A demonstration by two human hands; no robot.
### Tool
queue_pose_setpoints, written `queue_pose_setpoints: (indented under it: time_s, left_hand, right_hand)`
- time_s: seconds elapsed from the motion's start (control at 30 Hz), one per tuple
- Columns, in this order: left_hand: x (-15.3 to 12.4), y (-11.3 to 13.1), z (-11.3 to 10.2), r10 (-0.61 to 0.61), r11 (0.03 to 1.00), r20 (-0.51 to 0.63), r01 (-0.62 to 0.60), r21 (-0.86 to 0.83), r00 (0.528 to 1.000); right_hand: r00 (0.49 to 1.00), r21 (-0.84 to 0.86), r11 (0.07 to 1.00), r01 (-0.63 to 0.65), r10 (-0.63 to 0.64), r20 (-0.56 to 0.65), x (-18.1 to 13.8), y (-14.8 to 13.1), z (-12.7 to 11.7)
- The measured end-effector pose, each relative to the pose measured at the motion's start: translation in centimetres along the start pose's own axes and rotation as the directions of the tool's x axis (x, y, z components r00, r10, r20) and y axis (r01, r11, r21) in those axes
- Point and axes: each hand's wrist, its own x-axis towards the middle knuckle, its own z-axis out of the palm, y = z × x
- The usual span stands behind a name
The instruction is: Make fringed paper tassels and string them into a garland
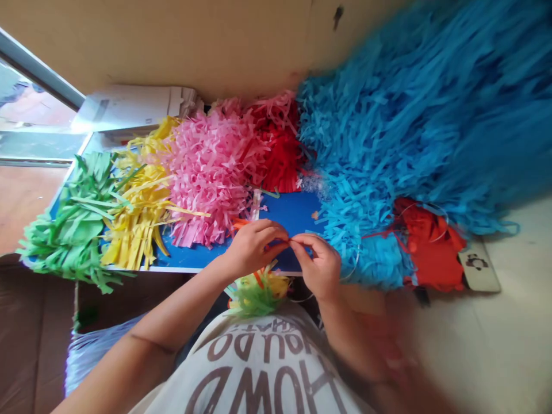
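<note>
My left hand point(254, 247) and my right hand point(318, 263) meet fingertip to fingertip above the front edge of the blue table point(291, 215). Both are closed in a pinch, and whatever lies between the fingertips is too small to make out. Just below them, against my shirt, is a bunch of green, yellow and orange fringed paper strips point(261, 293). A thin pale line, perhaps string, curves near my right wrist. An orange strip point(240, 223) shows behind my left hand.
Fringed paper heaps cover much of the table: green point(81, 218), yellow point(135, 221), pink point(211, 167), red point(282, 158) and a large blue one point(371, 155). Red-orange paper point(435, 253) and a pale phone-like object point(480, 265) lie right. White boxes point(129, 108) stand back left.
</note>
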Motion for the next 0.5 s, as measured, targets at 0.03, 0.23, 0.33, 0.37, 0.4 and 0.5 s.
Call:
queue_pose_setpoints:
  time_s: [0.03, 0.23, 0.33, 0.37, 0.4, 0.5]
  left_hand:
    - [0.0, 0.1, -0.1, -0.04, 0.999, 0.05, 0.039, 0.011, 0.998]
    - [-1.3, 0.4, -2.4, -0.197, 0.977, 0.061, 0.202, -0.074, 0.978]
    - [-1.9, 0.3, -3.7, -0.353, 0.909, -0.019, 0.339, -0.241, 0.935]
    - [-2.0, 0.3, -3.9, -0.411, 0.868, -0.014, 0.387, -0.31, 0.911]
    - [-1.9, 0.4, -3.8, -0.467, 0.815, 0.015, 0.436, -0.381, 0.884]
    - [-1.3, 1.0, -3.0, -0.526, 0.669, 0.186, 0.539, -0.511, 0.83]
  right_hand:
    - [0.999, -0.004, 1.0, 0.017, -0.017, 0.028, 0.1, -0.1, -0.1]
    - [0.974, -0.379, 0.925, 0.027, -0.109, -0.198, 2.4, 4.6, -10.4]
    - [0.928, -0.71, 0.67, -0.216, -0.086, -0.363, 3.5, 9.2, -20.4]
    - [0.951, -0.788, 0.559, -0.257, 0.003, -0.308, 3.6, 10.5, -23.1]
    - [0.962, -0.839, 0.472, -0.269, 0.088, -0.259, 3.7, 11.7, -25.2]
    - [0.962, -0.925, 0.32, -0.207, 0.24, -0.133, 4.0, 13.9, -28.1]
